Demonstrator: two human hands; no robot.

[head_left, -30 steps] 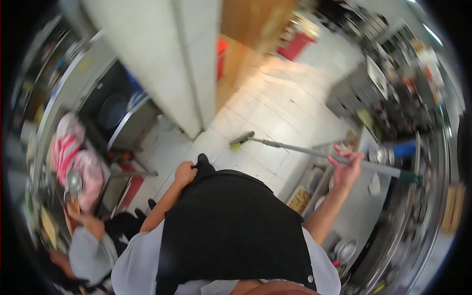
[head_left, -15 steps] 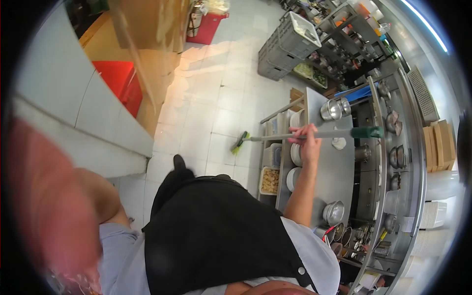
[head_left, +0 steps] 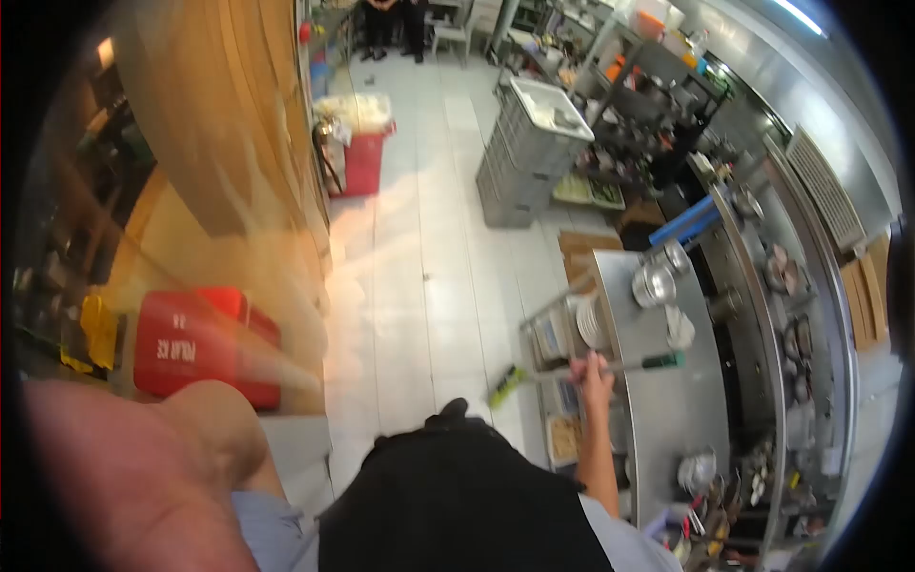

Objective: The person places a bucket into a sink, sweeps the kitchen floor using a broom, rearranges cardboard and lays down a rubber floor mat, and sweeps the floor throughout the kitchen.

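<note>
My right hand (head_left: 593,370) is wrapped round the grey handle of a broom (head_left: 629,366). The broom's dark green grip end points right, over the steel table. Its green bristle head (head_left: 508,386) lies to the left of the hand, over the floor tiles near my shoe (head_left: 455,408). Very near the lens at the lower left is my raised left hand (head_left: 124,477), large and blurred. Its fingers cannot be made out.
The steel table (head_left: 667,410) at right bears metal pots (head_left: 654,284) and a white cloth (head_left: 679,327), with plates (head_left: 591,322) beneath. Stacked grey crates (head_left: 515,181) stand ahead. A red box (head_left: 191,348) is at left behind a plastic curtain. Two people (head_left: 396,24) stand far back.
My view has shifted forward and up, showing more of the aisle and people at the back. The broom stays in my right hand, lower in view. My left hand remains near the lens.
</note>
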